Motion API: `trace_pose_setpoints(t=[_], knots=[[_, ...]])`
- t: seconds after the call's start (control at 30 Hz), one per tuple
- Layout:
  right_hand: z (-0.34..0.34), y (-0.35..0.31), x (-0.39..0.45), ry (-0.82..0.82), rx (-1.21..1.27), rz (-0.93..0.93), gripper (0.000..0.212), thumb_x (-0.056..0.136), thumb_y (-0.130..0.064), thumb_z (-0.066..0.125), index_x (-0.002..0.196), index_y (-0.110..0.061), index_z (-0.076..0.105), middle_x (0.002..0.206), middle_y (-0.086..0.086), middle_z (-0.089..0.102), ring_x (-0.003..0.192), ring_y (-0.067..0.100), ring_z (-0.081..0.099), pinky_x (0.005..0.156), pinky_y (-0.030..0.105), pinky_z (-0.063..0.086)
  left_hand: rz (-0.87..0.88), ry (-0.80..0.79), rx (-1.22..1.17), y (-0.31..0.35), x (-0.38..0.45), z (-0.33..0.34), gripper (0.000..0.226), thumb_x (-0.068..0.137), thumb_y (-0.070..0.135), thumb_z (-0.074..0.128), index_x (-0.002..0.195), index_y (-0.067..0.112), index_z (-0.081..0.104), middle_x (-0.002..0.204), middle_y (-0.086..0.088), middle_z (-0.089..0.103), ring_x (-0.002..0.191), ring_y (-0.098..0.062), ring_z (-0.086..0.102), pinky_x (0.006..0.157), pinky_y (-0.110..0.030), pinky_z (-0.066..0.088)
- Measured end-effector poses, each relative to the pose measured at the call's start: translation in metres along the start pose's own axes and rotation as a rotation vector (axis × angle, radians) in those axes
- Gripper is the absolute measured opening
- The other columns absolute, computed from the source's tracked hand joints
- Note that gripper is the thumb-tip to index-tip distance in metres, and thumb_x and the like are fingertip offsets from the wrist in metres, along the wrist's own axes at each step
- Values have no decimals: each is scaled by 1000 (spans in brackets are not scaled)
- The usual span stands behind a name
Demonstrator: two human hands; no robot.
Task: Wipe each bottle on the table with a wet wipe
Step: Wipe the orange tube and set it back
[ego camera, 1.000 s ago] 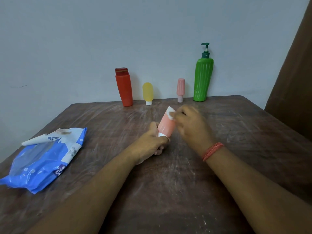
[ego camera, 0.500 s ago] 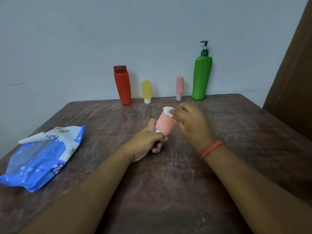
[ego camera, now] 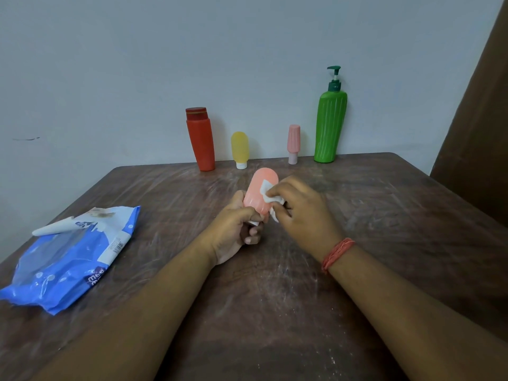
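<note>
Lower now, right hand (ego camera: 299,213) presses wet wipe (ego camera: 270,198) on the salmon bottle (ego camera: 259,192) gripped by left hand (ego camera: 236,229); four bottles line the table's (ego camera: 384,229) far edge, wipe pack (ego camera: 68,254) near its left edge.

- I sit in what looks like a plain room at home, though I cannot be sure.
- My worn, scratched wooden table (ego camera: 357,215) stands pushed against a bare pale wall (ego camera: 192,50).
- Household toiletry bottles (ego camera: 330,125) line its far edge.
- A blue wet-wipe pack (ego camera: 68,259) lies on it.
- A brown curtain (ego camera: 478,119) hangs at my right.
</note>
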State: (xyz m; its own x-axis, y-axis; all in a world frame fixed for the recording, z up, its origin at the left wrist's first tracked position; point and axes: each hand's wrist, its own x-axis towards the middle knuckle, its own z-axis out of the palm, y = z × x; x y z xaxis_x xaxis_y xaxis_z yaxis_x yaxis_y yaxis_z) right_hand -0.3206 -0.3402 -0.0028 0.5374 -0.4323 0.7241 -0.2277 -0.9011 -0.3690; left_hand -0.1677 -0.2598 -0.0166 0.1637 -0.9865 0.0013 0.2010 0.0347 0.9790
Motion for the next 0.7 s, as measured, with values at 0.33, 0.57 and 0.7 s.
trace_pose_setpoints(t=[0.33, 0.57, 0.7], knots=[[-1, 3, 0, -62, 14, -28, 31, 88, 1, 64, 117, -9, 70, 107, 4, 62, 93, 12, 58, 81, 18, 44, -3, -1, 27, 0, 2, 1, 41, 72, 7, 57, 109, 15, 42, 93, -13, 51, 55, -11, 42, 46, -25, 29], [-13, 9, 6, 45, -30, -20, 26, 85, 6, 64, 106, -6, 73, 105, 8, 65, 95, 16, 60, 87, 6, 38, -31, -55, 40, 0, 2, 2, 41, 73, 5, 56, 109, 15, 40, 77, -4, 59, 53, -12, 39, 45, -24, 27], [-3, -1, 2, -75, -13, -112, 19, 85, 5, 66, 100, -5, 73, 103, 7, 66, 95, 22, 64, 83, 30, 50, -17, 17, -21, 0, 1, 0, 44, 69, 4, 55, 110, 15, 42, 77, -7, 60, 53, -13, 39, 46, -25, 25]])
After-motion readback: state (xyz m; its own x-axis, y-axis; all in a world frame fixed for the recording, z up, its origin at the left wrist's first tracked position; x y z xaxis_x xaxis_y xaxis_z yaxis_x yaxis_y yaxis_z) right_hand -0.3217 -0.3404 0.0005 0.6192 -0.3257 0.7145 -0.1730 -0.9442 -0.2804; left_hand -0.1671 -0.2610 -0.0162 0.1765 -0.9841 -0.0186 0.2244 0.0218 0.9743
